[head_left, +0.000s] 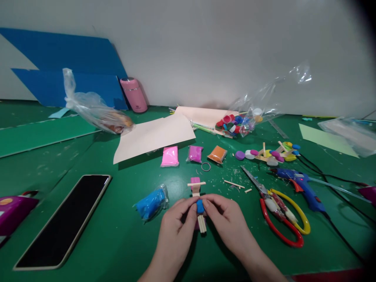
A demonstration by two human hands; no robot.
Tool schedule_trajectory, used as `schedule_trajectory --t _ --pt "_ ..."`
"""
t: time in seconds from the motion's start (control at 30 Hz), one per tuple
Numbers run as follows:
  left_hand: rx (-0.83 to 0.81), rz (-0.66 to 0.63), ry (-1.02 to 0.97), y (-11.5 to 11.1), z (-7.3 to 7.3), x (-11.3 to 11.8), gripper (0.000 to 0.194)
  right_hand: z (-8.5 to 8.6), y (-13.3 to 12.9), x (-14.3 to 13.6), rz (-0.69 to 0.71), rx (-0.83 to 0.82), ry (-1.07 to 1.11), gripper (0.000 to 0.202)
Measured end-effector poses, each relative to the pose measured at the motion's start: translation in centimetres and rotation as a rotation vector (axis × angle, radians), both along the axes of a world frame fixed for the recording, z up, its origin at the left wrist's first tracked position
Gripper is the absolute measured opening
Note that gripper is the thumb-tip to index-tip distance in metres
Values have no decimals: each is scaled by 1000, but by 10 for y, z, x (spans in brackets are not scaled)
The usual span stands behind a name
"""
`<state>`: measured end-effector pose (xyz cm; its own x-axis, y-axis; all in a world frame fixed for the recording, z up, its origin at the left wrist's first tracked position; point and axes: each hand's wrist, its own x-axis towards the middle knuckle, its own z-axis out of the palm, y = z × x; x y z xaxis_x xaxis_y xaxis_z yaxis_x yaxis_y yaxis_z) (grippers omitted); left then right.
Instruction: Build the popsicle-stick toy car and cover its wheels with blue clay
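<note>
Two hands (179,220), one blue lump (200,206)

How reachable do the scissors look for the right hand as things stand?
Likely yes: the scissors lie to the right of the right hand, with only green tabletop between. That hand would probably have to release the blue piece first.

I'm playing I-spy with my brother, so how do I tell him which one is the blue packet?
On the green table, find the black-screened phone. Between it and the left hand lies the blue packet, in crinkly clear wrapping. It's the only blue one: the pink packet, magenta packet and orange packet sit farther back in a row.
</note>
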<state>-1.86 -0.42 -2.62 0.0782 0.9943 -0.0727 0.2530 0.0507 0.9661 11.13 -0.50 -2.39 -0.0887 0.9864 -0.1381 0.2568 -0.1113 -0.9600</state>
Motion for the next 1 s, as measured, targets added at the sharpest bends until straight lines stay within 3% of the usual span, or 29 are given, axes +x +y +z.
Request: schedule_trajectory --t 0.3,0.6,0.83,1.0 --pt "44 1 9 -1 0 1 23 0 2 -4 -18 -67 11 25" --pt "-47 59 3 -4 -6 -3 24 -4 0 6 -34 -17 11 24" --pt "120 -54 75 -7 -14 1 27 -4 -3 4 14 28 67 25" --pt "211 30 122 -8 -15 1 27 -10 -4 3 -39 -45 134 26"
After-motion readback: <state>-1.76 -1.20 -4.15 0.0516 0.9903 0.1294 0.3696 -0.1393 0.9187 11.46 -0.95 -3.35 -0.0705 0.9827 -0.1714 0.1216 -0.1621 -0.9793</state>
